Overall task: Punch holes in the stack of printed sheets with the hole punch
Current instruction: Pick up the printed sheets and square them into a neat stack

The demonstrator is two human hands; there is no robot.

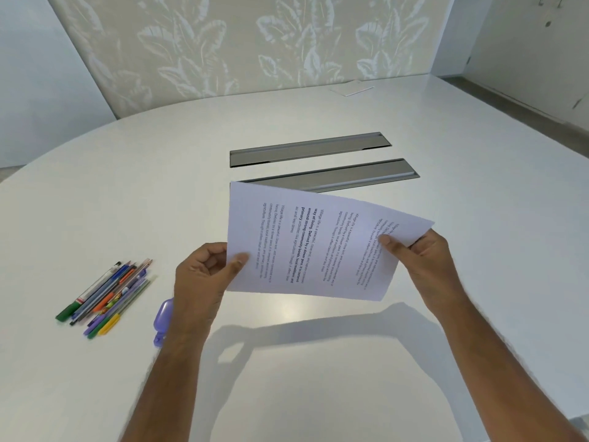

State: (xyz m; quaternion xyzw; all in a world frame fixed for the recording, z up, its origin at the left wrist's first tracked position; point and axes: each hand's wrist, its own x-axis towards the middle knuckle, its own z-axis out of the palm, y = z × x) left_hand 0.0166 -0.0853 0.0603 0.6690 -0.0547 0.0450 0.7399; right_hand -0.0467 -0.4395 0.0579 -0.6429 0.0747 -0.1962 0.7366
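Observation:
A stack of printed sheets (306, 240) hangs in the air above the white table (127, 193), turned sideways so the text lines run up and down. My left hand (204, 275) pinches its left edge, thumb on top. My right hand (427, 260) pinches the right corner, thumb on the print. A purple hole punch (163, 317) lies on the table just left of my left forearm, which hides part of it.
A bundle of several pens and markers (108, 295) lies at the left. Two grey metal cable hatches (312, 148) are set into the table beyond the sheets. A white flat pad (352, 87) rests at the far edge by the patterned wall.

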